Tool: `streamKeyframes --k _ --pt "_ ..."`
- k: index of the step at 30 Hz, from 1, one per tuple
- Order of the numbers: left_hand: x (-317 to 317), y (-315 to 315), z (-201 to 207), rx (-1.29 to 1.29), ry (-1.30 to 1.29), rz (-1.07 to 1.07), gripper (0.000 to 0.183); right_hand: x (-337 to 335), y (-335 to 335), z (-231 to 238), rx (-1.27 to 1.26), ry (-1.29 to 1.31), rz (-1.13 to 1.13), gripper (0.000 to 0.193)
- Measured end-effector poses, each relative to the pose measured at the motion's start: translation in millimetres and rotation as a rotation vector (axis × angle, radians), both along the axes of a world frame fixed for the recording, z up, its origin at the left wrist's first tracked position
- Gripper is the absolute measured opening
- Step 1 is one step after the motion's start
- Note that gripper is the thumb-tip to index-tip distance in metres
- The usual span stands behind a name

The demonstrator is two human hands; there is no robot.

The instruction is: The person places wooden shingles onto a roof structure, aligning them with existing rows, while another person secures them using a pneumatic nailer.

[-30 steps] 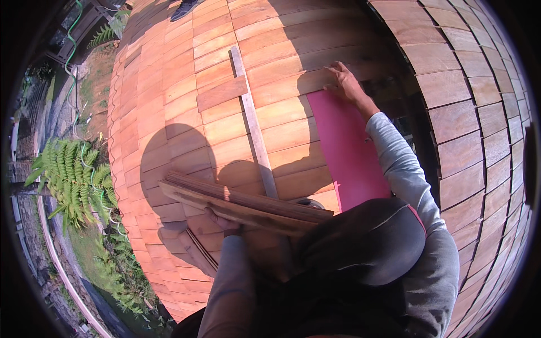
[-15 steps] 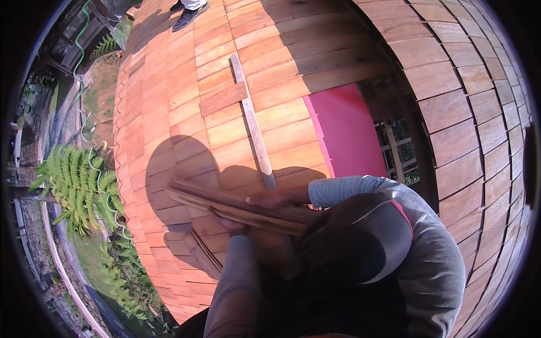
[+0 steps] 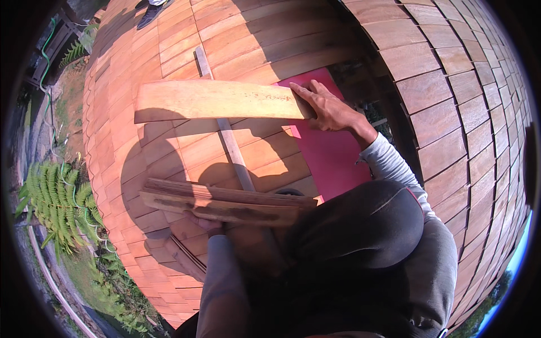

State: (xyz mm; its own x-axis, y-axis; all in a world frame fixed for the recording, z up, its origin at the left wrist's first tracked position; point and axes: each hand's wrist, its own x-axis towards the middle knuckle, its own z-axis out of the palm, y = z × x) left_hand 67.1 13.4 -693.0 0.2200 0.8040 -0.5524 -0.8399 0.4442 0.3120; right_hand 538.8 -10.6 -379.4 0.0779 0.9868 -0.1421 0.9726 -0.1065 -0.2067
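My right hand (image 3: 331, 110) grips one end of a long, pale wooden shingle (image 3: 217, 100), fingers on top. The shingle points left above the roof, crossing over a narrow wooden batten (image 3: 235, 155). Closer to my body, my left hand (image 3: 205, 223) supports a stack of brown shingles (image 3: 225, 204) from below; its fingers are partly hidden under the wood. Beneath the stack, a few more shingles (image 3: 187, 258) lie on the roof near my left forearm. A bright pink sheet (image 3: 332, 163) shows beside my right forearm.
Rows of laid shingles (image 3: 121, 152) cover the slope, ending at a scalloped left edge above ferns (image 3: 53, 194). To the right, past a dark gap (image 3: 366, 73), another shingled slope (image 3: 434, 124) rises. Another person's shoe (image 3: 150, 16) stands at the far left.
My right hand has left the stack and moved forward and right, now holding one shingle raised over the roof. The left hand still holds the stack. The view has shifted slightly.
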Motion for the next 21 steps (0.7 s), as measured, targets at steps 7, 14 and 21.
streamKeyframes --k 7,14,21 --pt "14.5 2.5 31.7 -0.052 0.189 0.062 0.1 90.5 -0.4 6.3 0.06 0.019 -0.215 0.09" --pt "8.8 3.1 25.9 0.071 -0.098 -0.067 0.098 131.2 14.8 -56.1 0.011 -0.074 -0.07 0.087" --pt "13.7 2.3 31.0 -0.026 0.064 0.03 0.098 153.6 17.3 -66.6 -0.028 0.018 -0.115 0.082"
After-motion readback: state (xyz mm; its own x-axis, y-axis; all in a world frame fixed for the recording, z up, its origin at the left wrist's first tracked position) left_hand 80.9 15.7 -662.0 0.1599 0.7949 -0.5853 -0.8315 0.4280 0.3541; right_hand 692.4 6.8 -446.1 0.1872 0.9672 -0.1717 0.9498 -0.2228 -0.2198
